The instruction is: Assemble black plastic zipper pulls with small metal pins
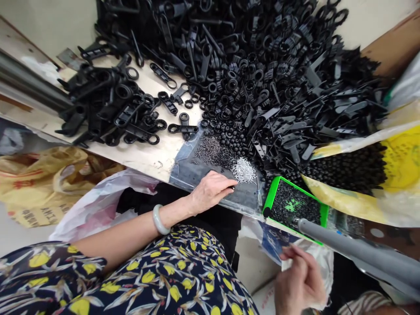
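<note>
My left hand [211, 191], with a pale bangle [160, 219] at its wrist, reaches over the dark mat [190, 173] at the table's front edge. Its thumb and index finger are pinched on a small black part [232, 187]. Just beyond the fingertips lies a heap of small silver pins [243, 169]. Small brownish metal pieces [210, 149] and black round caps [229, 135] lie behind it. My right hand [297, 280] is low at the right, below the table edge, slightly blurred, its fingers curled together. What it holds, if anything, I cannot make out.
A large pile of black plastic parts [262, 74] covers the back. Joined black parts [114, 103] are heaped at left. A green tray [271, 194] holds small black pieces, with a grey bar [354, 245] before it. Bags [402, 153] stand right and a yellow sack [36, 183] left.
</note>
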The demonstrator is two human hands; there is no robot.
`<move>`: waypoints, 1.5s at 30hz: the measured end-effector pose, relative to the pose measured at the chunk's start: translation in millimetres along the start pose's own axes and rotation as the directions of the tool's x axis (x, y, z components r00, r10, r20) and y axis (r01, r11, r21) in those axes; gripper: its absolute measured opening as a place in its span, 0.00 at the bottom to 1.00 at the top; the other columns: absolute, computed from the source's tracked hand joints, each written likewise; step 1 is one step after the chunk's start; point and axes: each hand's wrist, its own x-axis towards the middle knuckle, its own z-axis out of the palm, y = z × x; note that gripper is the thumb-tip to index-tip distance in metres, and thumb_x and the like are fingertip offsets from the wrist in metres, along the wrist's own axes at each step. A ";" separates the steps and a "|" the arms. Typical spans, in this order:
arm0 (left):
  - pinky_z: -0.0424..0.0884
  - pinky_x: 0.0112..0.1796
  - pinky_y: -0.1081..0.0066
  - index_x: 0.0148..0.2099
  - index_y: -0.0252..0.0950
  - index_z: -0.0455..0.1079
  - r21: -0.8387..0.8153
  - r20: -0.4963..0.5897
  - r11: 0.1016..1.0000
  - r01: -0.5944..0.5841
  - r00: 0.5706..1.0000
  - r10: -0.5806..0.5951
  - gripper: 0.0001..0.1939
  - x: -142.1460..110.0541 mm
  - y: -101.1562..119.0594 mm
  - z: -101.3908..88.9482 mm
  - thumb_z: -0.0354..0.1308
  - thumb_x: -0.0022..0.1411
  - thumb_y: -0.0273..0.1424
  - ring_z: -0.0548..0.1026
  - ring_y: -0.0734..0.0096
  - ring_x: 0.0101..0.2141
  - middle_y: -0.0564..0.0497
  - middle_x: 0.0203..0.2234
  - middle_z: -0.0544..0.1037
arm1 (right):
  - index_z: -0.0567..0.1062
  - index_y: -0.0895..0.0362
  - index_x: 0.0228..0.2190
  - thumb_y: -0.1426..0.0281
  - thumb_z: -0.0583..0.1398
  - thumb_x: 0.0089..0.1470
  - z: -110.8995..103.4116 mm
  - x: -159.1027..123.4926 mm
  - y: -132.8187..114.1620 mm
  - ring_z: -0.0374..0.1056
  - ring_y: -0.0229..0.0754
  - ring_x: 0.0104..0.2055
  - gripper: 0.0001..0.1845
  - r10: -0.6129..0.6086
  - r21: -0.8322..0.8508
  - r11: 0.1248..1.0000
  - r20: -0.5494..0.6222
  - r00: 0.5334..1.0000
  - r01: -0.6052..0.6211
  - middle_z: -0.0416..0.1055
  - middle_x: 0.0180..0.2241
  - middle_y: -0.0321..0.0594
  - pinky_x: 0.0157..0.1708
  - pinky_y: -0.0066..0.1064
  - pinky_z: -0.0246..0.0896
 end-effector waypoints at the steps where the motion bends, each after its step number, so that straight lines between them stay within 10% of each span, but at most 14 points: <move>1: 0.68 0.47 0.64 0.51 0.36 0.76 -0.007 -0.009 1.000 -0.012 1.000 0.012 0.08 0.4 0.3 0.0 0.57 0.74 0.30 0.83 0.67 0.43 0.48 0.42 0.86 | 0.80 0.52 0.44 0.65 0.66 0.60 -5.5 6.9 5.1 0.75 0.43 0.30 0.10 0.033 0.095 0.995 -0.109 0.993 -0.023 0.77 0.33 0.37 0.32 0.39 0.76; 5: 0.66 0.45 0.63 0.45 0.37 0.77 -0.004 0.002 1.000 0.003 1.000 -0.003 0.06 2.6 4.0 -0.2 0.57 0.73 0.28 0.82 0.67 0.43 0.49 0.41 0.86 | 0.68 0.48 0.59 0.58 0.73 0.47 11.4 59.7 3.2 0.77 0.49 0.47 0.40 0.061 0.379 0.923 0.033 0.998 -0.069 0.76 0.50 0.39 0.46 0.49 0.77; 9: 0.65 0.45 0.62 0.42 0.37 0.76 -0.024 0.023 0.995 0.100 0.995 -0.100 0.03 4.8 9.0 -0.3 0.60 0.69 0.27 0.81 0.65 0.42 0.49 0.39 0.86 | 0.72 0.55 0.44 0.65 0.68 0.57 62.8 92.9 -27.8 0.70 0.38 0.24 0.16 -0.079 0.515 0.857 0.162 0.984 -0.016 0.75 0.31 0.33 0.31 0.40 0.78; 19: 0.65 0.45 0.62 0.40 0.37 0.76 -0.049 0.012 0.988 0.143 0.990 -0.143 0.04 7.8 12.7 -0.9 0.60 0.67 0.26 0.81 0.65 0.39 0.50 0.36 0.85 | 0.65 0.50 0.43 0.64 0.63 0.63 167.3 66.6 -81.1 0.61 0.35 0.18 0.12 -0.209 0.745 0.664 0.105 0.972 0.062 0.71 0.26 0.27 0.19 0.31 0.71; 45: 0.63 0.43 0.62 0.41 0.37 0.75 -0.023 0.042 0.995 0.096 0.995 -0.095 0.05 5.1 9.3 -0.7 0.58 0.70 0.28 0.79 0.65 0.39 0.51 0.35 0.83 | 0.64 0.48 0.44 0.58 0.60 0.65 179.1 66.5 -81.7 0.57 0.35 0.16 0.12 -0.250 0.702 0.709 0.153 0.956 0.073 0.66 0.25 0.26 0.17 0.30 0.65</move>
